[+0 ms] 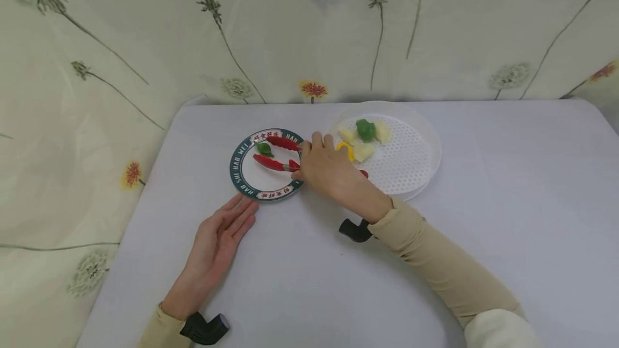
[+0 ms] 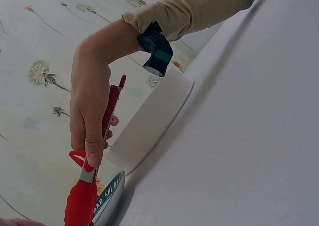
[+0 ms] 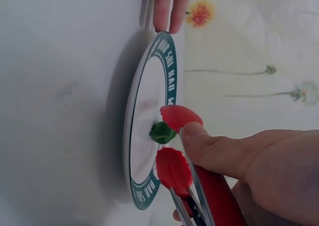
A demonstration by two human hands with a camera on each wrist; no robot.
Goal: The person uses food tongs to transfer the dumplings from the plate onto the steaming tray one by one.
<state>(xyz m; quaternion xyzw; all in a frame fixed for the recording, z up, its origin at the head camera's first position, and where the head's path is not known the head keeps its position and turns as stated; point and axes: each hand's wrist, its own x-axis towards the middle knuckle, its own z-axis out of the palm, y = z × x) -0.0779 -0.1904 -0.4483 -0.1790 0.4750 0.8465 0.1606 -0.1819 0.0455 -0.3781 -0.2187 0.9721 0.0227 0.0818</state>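
My right hand point(image 1: 329, 171) grips red-tipped metal tongs point(image 1: 269, 162) above a white plate with a green lettered rim point(image 1: 236, 168). Spread apart, the tongs' red tips stand either side of a small green vegetable-like piece point(image 3: 162, 132) on the plate. In the right wrist view the thumb presses along one arm of the tongs. My left hand point(image 1: 217, 243) lies palm up with its fingers extended, fingertips right at the plate's near rim. The left wrist view has the right hand point(image 2: 92, 101) around the tongs' handles from the side.
Right of the plate stands a round white perforated basket point(image 1: 430, 149). Inside it are a green piece point(image 1: 366, 130), several pale yellow chunks point(image 1: 364, 151) and a bright yellow curved piece point(image 1: 345, 148). A white cloth covers the table point(image 1: 309, 283); behind hangs a floral backdrop point(image 1: 290, 31).
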